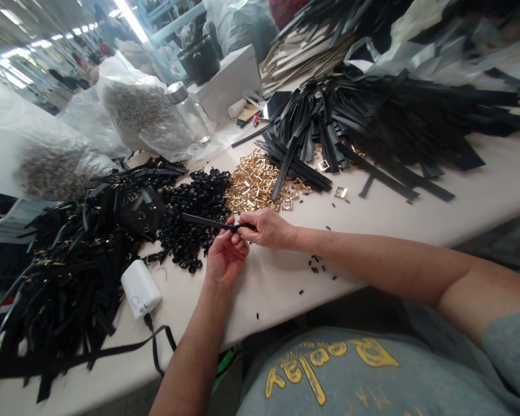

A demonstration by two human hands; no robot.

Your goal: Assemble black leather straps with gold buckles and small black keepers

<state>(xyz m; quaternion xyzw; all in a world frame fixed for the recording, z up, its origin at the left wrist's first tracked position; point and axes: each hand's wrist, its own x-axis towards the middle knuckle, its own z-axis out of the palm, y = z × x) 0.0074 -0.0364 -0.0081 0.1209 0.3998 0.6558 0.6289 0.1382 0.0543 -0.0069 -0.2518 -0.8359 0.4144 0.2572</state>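
A thin black strap (203, 221) lies across both my hands over the white table (459, 202). My right hand (266, 228) pinches its near end. The fingers of my left hand (224, 257) curl around the strap from below. The strap's far end points left over a heap of small black loops (195, 214). Just beyond lies a pile of gold buckles (253, 184).
A big pile of loose black straps (372, 124) fills the right back. Finished straps with buckles (69, 260) are heaped at the left. A white power adapter (141, 289) with a cable lies near the front edge. Clear bags (134, 110), a jar (190, 112) and a white box (227, 81) stand behind.
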